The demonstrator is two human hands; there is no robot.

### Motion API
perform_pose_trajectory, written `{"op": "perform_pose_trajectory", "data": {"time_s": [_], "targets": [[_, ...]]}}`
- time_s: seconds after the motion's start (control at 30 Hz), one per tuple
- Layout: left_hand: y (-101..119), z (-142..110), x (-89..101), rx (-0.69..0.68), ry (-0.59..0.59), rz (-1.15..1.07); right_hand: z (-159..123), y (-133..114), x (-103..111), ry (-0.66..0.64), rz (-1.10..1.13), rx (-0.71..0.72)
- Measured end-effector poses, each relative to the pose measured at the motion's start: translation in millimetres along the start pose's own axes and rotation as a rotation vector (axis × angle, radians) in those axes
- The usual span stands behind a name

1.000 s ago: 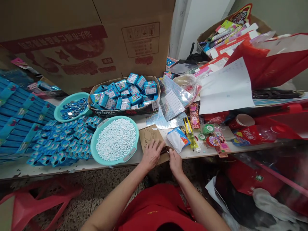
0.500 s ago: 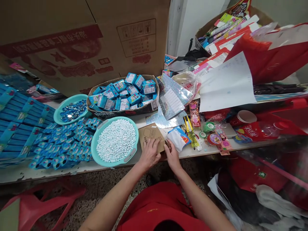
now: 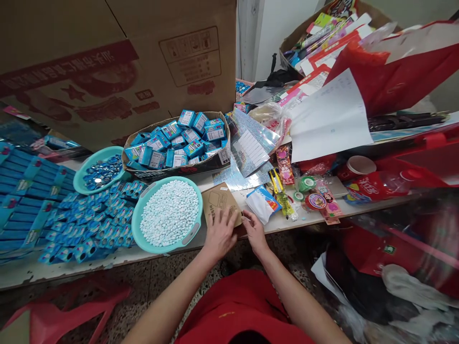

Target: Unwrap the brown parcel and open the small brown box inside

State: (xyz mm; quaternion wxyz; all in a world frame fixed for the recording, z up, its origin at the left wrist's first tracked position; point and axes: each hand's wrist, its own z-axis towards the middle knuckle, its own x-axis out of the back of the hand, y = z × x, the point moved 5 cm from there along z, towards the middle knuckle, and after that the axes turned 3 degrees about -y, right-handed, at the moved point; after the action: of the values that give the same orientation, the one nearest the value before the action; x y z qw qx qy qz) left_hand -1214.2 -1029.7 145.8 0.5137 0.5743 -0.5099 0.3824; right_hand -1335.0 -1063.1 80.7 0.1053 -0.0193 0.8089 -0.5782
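Observation:
A small flat brown cardboard box [image 3: 221, 195] with printed line drawings lies near the table's front edge. My left hand [image 3: 219, 233] rests on top of it, fingers spread and pressing flat. At the box's right front corner, my right hand [image 3: 254, 233] has its thumb and fingers pinched on the edge; the exact grip is partly hidden. Left of the box stands a turquoise basin [image 3: 196, 229] full of pale blue candies [image 3: 170, 212]. Just right of my right hand lies a blue and white packet [image 3: 263, 204].
Behind the basin, an open carton [image 3: 225, 156] holds many small blue boxes. Blue tubes [image 3: 89, 220] and a smaller turquoise bowl [image 3: 81, 177] stand to the left. A yellow cutter [image 3: 276, 180], green tape [image 3: 307, 183] and a bottle [image 3: 394, 182] lie to the right.
My view has shifted slightly, so the table's things sit further left. The fingers of my left hand are spread flatter on the box. My right hand stays at the box's corner.

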Motion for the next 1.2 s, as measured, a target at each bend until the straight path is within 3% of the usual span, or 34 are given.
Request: {"op": "perform_pose_trajectory", "data": {"time_s": [0.13, 0.3, 0.67, 0.93, 1.2], "targets": [[-11, 3, -2.9, 0.112, -0.054, 0.070, 0, 3, -2, 0.009, -0.060, 0.044], [-21, 17, 19.9, 0.103, -0.154, -0.038, 1, 3, -4, 0.036, -0.202, 0.102], [-45, 13, 32.4, 0.252, 0.033, -0.246, 1, 9, 5, 0.113, -0.371, 0.206], [-46, 32, 42.5, 0.200, -0.082, -0.212, 2, 6, -1, 0.119, -0.376, 0.163], [-57, 51, 57.8, 0.242, -0.058, -0.348, 18, 9, 5, 0.101, -0.347, 0.088]]}}
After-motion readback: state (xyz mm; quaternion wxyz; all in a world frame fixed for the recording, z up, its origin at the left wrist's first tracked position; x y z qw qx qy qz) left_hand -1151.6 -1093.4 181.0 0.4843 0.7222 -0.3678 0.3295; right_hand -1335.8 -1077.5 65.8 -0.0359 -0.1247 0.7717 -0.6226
